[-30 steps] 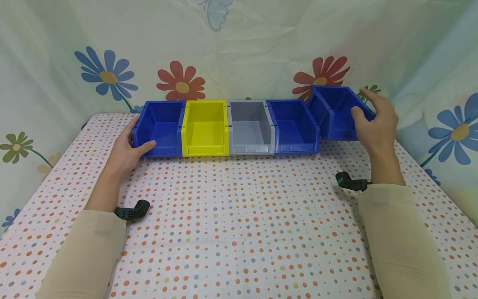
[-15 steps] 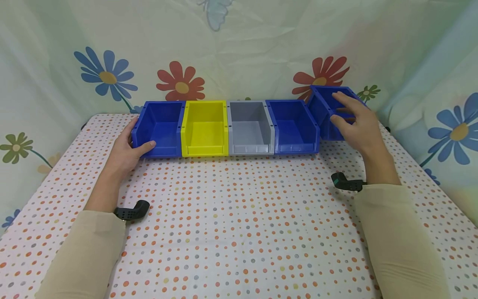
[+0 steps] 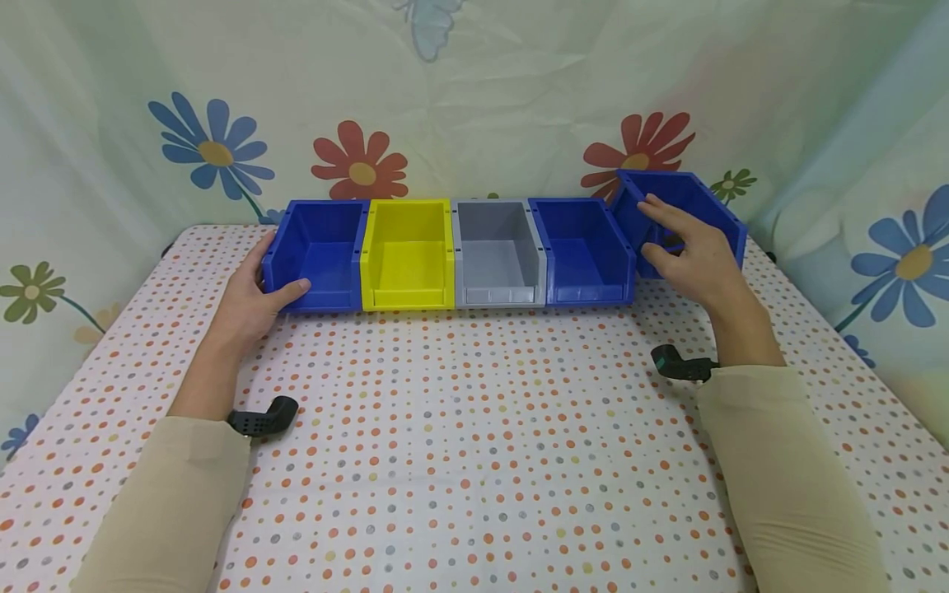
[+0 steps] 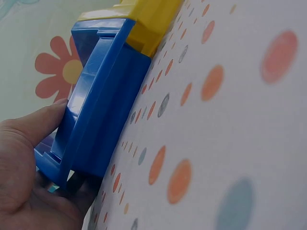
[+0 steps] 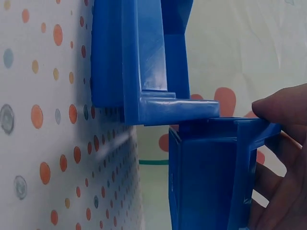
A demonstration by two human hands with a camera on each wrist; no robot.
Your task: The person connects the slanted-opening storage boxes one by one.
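Observation:
In the head view my left hand (image 3: 250,298) grips the leftmost blue storage bin (image 3: 319,262), thumb over its front lip and fingers along its outer side. A yellow bin (image 3: 410,263), a grey bin (image 3: 499,262) and a second blue bin (image 3: 586,257) stand beside it in a row. The rightmost blue bin (image 3: 680,196) sits higher and slightly turned against that row. My right hand (image 3: 700,265) pinches its left wall near the front corner. In the right wrist view this raised blue bin (image 5: 206,177) is off the tabletop, its edge touching the neighbouring blue bin (image 5: 144,62).
A dotted cloth covers the table (image 3: 460,445). Behind it hangs a flowered curtain (image 3: 504,99), close to the backs of the bins. Black wrist cameras (image 3: 265,417) are strapped to both wrists.
My right hand has let go of the raised bin's right side, crossed leftward over it and taken its left wall. The left hand and the bins have not visibly moved.

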